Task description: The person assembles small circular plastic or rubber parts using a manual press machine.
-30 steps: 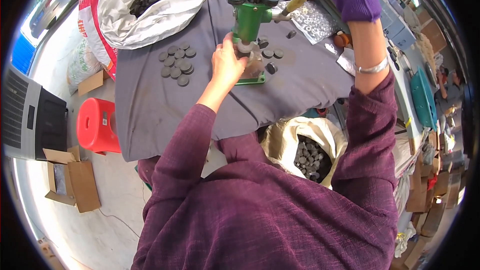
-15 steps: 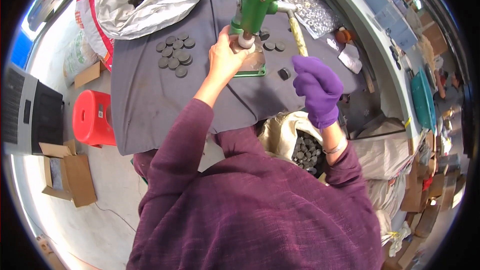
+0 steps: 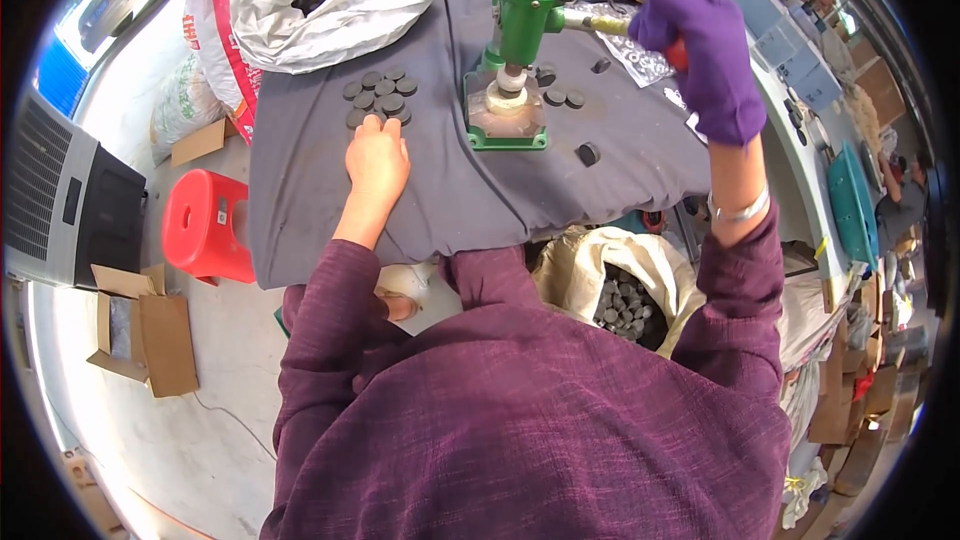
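Note:
My bare left hand (image 3: 378, 162) is at the near edge of a cluster of dark round discs (image 3: 385, 87), fingers curled together; whatever is under the fingertips is hidden. My right hand (image 3: 700, 50), in a purple glove, is closed around the end of the lever (image 3: 600, 24) of a green hand press (image 3: 522, 30), one finger stretched out to the left. Below the press's ram, a pale round die (image 3: 506, 97) rests on the base plate (image 3: 508, 126). Several loose discs lie right of the press, one of them tilted on its edge (image 3: 588, 154).
A white sack (image 3: 340, 30) with dark pieces inside lies at the table's far left. Below the near edge, an open cream sack (image 3: 565, 270) holds many grey discs (image 3: 625, 308). A red stool (image 3: 205, 225) stands at left. People work at the far right.
My left hand has left the press's die and moved left to the disc cluster. The lever has swung up and away, with my gloved right hand rising along with it.

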Available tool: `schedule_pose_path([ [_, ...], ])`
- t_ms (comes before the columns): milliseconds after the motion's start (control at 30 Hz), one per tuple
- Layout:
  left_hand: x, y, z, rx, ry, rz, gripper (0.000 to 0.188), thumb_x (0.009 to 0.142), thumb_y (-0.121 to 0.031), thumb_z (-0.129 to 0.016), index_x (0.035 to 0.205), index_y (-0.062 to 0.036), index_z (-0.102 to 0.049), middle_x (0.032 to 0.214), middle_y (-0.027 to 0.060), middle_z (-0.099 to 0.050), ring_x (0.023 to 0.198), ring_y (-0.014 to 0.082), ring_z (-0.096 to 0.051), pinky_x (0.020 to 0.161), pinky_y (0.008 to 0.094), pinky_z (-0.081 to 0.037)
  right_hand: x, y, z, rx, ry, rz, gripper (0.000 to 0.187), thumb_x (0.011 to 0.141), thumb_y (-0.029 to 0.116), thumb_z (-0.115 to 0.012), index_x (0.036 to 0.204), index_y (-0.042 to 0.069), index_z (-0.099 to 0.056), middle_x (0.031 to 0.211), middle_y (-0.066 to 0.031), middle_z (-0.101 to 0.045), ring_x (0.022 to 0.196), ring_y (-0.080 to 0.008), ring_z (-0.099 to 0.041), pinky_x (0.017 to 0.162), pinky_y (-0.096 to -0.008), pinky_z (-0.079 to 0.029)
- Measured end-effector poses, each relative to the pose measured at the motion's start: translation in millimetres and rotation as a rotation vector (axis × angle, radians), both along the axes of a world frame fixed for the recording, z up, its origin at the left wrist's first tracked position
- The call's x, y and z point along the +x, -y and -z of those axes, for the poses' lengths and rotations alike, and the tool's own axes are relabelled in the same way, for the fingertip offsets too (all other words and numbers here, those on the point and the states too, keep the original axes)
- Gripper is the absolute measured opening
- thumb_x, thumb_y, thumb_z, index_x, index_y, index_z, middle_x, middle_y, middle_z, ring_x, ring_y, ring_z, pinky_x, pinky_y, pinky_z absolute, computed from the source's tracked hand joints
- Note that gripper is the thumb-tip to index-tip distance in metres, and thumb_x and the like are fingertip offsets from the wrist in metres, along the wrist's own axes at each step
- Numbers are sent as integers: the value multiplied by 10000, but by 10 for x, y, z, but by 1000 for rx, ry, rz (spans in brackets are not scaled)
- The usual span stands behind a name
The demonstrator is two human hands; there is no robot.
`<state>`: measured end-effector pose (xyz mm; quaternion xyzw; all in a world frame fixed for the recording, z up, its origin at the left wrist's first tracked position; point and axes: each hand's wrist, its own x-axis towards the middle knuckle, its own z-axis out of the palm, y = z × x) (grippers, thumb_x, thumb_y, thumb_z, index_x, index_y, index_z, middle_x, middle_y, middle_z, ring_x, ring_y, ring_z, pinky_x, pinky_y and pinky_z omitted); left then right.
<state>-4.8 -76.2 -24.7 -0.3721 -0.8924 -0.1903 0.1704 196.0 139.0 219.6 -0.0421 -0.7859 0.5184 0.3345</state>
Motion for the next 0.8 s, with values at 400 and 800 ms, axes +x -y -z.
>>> schedule_pose_path([
  [400,140,-403,-181,449,407,148,508,703,-99,-688,1182,-20,-540,999,178,-642,879,309,-647,810,394,-506,-339,-152,-417,-55,-41,41,261,914,154,-513,1005,-48,-651,597,-35,-547,492,-112,-509,458,-229,-411],
  [800,402,-1258,-355,542,530,242,686,676,-70,-735,1288,-35,-429,986,125,-660,1044,302,-572,892,411,-459,-291,-108,-372,-65,-61,52,251,924,139,-526,1047,-44,-645,718,-52,-611,511,-94,-536,463,-224,-428],
])
